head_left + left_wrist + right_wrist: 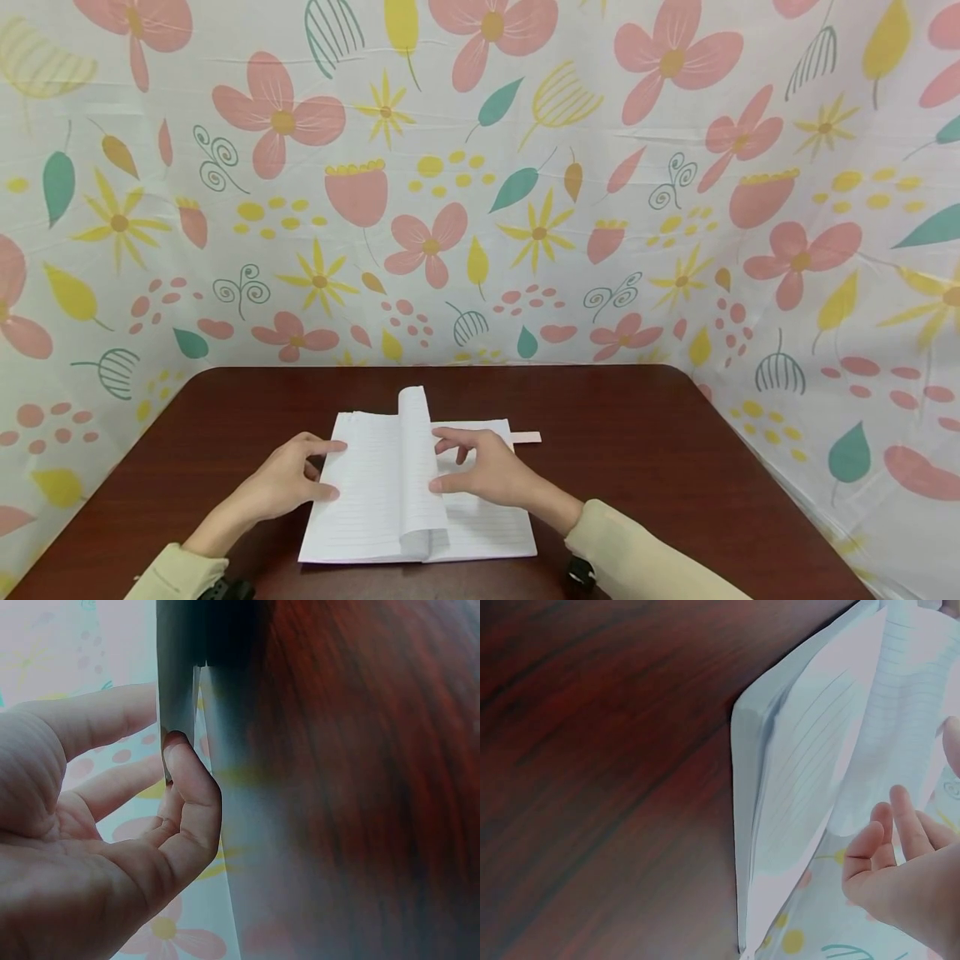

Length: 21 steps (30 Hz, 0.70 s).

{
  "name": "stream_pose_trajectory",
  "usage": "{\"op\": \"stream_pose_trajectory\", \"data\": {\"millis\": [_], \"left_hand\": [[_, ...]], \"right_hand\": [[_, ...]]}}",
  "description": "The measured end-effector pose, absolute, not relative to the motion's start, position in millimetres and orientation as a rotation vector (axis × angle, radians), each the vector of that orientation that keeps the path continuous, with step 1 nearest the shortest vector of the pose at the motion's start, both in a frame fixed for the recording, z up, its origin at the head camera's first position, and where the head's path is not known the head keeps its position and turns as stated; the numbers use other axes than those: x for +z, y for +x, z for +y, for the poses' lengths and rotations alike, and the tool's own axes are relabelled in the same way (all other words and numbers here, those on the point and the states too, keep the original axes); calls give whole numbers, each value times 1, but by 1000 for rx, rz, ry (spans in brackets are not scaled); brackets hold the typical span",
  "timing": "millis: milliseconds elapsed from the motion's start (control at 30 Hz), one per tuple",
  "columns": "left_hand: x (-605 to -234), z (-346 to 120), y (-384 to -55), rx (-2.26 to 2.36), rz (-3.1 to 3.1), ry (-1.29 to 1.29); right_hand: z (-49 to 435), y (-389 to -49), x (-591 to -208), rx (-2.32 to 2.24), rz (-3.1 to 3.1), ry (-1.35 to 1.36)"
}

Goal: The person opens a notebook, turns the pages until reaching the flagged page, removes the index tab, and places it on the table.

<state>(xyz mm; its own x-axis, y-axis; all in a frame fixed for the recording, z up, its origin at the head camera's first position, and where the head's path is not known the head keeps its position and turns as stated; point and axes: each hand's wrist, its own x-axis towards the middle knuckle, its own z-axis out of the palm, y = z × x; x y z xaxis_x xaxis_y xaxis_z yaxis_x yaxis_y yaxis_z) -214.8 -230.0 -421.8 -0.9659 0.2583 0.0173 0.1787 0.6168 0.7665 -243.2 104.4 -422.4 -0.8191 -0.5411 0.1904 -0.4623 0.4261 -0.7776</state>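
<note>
An open notebook (352, 500) with lined white pages lies on the table. My left hand (283, 479) grips its left edge, thumb and index finger on the page. In the left wrist view, other fingers curl under the notebook's edge (177, 682). One page (414, 475) stands up from the middle in a tall curl; the right wrist view shows its ruled lines. My right hand (483, 468) is at the right side of this curled page, thumb and index fingertips spread apart against it, the remaining fingers loosely bent. Beneath that hand lies the right-hand page (487, 529).
A pale pink strip (527, 437) sticks out past the notebook's right edge near the top. The dark reddish-brown table (637, 450) has rounded far corners. A flower-print cloth (480, 250) hangs behind and beside it. Dark bands sit near both light sleeves (637, 546).
</note>
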Motion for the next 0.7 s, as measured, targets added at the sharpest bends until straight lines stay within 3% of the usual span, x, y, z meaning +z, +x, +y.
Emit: {"op": "stream_pose_trajectory", "data": {"millis": [700], "left_hand": [[-423, -230, -216, 1283, 2739, 365]], "right_hand": [[90, -245, -425, -1317, 2541, -910]]}}
